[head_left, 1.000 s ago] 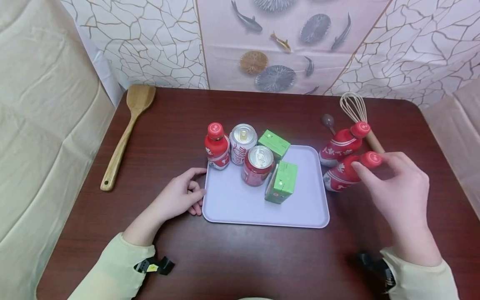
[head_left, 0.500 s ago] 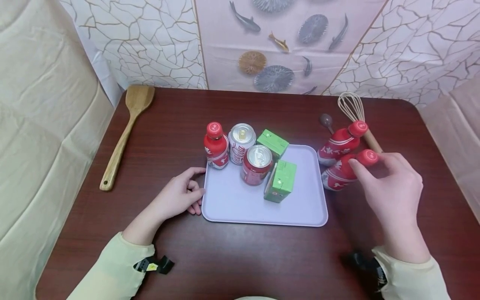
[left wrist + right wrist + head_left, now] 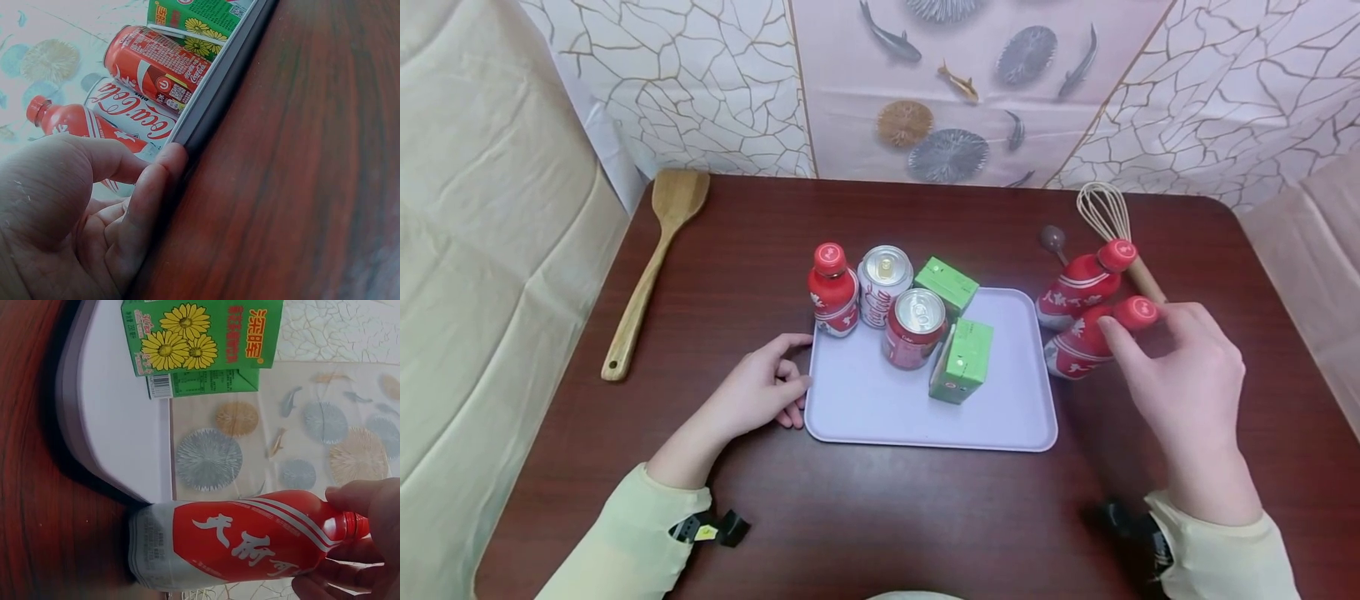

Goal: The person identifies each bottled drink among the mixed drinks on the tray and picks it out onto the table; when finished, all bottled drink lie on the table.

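My right hand (image 3: 1187,375) pinches the red cap end of a red bottle (image 3: 1078,346) standing right at the tray's right edge. In the right wrist view this bottle (image 3: 237,544) has a grey lower part and white lettering. A second red bottle (image 3: 1078,292) stands just behind it. My left hand (image 3: 760,392) holds the left rim of the pale lilac tray (image 3: 880,425) with thumb and fingers. On the tray are a red bottle (image 3: 833,292), a white cola can (image 3: 883,292), a red cola can (image 3: 913,333) and two green drink cartons, one in front (image 3: 962,362), one behind (image 3: 946,283).
A wooden spatula (image 3: 655,267) lies at the left of the dark brown table (image 3: 880,517). Beyond the right bottles lie a whisk (image 3: 1108,212) and a small dark spoon (image 3: 1052,240). A patterned cloth (image 3: 700,92) hangs behind the table.
My right hand has shifted slightly left, its fingers staying at the bottle's cap. My left hand stays at the tray's rim, and the drinks on the tray keep their places.
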### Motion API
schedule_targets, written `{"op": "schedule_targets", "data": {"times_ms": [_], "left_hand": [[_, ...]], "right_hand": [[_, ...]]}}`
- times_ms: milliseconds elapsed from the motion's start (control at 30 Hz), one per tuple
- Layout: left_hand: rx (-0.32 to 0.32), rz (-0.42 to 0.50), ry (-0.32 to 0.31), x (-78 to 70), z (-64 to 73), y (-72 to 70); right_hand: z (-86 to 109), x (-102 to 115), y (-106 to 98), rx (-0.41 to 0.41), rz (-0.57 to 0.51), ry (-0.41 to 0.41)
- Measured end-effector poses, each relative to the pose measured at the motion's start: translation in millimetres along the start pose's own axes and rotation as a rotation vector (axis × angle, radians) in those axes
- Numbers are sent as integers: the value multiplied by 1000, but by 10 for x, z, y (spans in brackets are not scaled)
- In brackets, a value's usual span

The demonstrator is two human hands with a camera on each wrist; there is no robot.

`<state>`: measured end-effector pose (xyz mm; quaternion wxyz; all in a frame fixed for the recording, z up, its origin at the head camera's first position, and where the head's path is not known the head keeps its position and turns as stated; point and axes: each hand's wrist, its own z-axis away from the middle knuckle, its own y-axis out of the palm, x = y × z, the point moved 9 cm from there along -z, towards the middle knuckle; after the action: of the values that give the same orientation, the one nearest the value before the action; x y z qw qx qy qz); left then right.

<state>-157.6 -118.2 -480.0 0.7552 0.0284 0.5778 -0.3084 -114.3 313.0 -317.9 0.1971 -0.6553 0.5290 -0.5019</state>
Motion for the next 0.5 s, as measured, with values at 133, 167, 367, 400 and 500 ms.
{"op": "schedule_targets", "data": {"times_ms": [133,167,367,400,500], "left_hand": [[-2,3,-1,4,5,0],[-3,2,0,-1,7,-2],[-5,-7,1,-27,2,2],[-4,-7,-1,-26,3,4],[-3,-5,-6,-24,10,7]], "right_hand": [[-15,-2,6,35,13,-15],[-21,0,-6,41,16,-16],[-72,119,-223,-9,11,-66],[-83,165,-268,-29,2,-89],[-104,352,-396,-111,-61,-167]]}}
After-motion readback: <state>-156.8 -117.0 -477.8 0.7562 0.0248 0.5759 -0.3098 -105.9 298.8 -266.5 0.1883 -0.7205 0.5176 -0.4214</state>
